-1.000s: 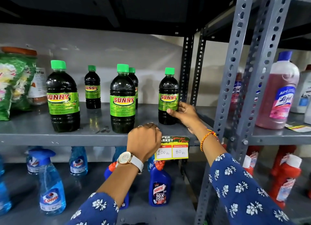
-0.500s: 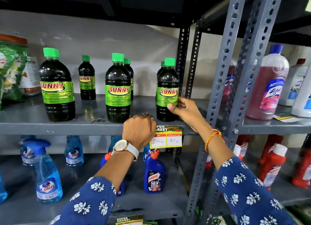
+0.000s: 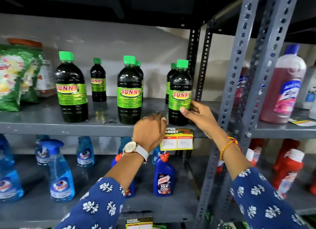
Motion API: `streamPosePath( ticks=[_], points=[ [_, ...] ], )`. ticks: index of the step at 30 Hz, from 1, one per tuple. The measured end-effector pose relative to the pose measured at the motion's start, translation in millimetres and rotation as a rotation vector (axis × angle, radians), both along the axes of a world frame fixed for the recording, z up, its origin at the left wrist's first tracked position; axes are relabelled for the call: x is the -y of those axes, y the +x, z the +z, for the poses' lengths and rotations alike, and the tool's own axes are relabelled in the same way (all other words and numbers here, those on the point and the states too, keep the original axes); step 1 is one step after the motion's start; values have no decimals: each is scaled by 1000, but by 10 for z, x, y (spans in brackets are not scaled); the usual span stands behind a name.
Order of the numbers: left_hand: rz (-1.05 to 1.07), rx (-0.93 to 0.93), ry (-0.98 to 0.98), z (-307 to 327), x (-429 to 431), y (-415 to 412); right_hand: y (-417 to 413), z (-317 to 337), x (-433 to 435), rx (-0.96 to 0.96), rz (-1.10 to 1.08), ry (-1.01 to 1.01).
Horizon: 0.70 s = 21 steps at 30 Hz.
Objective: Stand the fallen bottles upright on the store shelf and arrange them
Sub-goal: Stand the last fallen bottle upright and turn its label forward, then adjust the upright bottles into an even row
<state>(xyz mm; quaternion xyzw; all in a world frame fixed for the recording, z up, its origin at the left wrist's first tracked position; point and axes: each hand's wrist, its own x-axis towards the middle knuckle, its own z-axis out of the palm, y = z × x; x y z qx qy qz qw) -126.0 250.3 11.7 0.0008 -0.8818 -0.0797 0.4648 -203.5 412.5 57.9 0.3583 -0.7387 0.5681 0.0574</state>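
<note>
Several dark Sunny bottles with green caps stand upright on the grey shelf (image 3: 42, 124). Along the front edge stand a left bottle (image 3: 71, 88), a middle bottle (image 3: 129, 92) and a right bottle (image 3: 180, 93). Smaller-looking ones stand further back: one (image 3: 98, 81) at the left, one (image 3: 139, 69) behind the middle bottle, one (image 3: 171, 74) behind the right bottle. My right hand (image 3: 199, 115) grips the lower side of the right front bottle. My left hand (image 3: 150, 131), fingers curled, rests at the shelf edge just left of that bottle, holding nothing.
A green packet (image 3: 16, 76) and a jar (image 3: 45, 74) stand at the shelf's left. A price tag (image 3: 177, 139) hangs from the edge. Grey perforated uprights (image 3: 234, 85) divide off the right bay with a pink Lizol bottle (image 3: 284, 85). Blue spray bottles (image 3: 60, 174) and Harpic bottles (image 3: 164, 177) fill the shelf below.
My right hand has drawn the right bottle forward toward the shelf's front edge, uncovering another bottle behind it. The left hand stays at the edge. The camera has shifted.
</note>
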Motion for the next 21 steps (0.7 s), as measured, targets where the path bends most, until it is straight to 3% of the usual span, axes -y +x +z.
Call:
streamPosePath(
  ticks=[3, 5, 7, 9, 12, 17, 21],
  points=[
    [-225, -97, 108, 79, 97, 207, 215, 52, 20, -89, -93, -223],
    [-213, -290, 59, 62, 107, 307, 384, 21, -48, -180, -221, -492],
    [-99, -483, 48, 86, 242, 416, 566, 39, 53, -263, -204, -550],
    [98, -584, 128, 184, 587, 555, 705, 93, 451, -217, -75, -427],
    [312, -513, 353, 278, 1140, 691, 802, 69, 1054, -101, -124, -140],
    [351, -111, 537, 152, 1503, 712, 653, -216, 1403, -87, -329, 34],
    [379, -111, 538, 106, 1547, 673, 638, -222, 1447, -129, -440, 95]
  ],
)
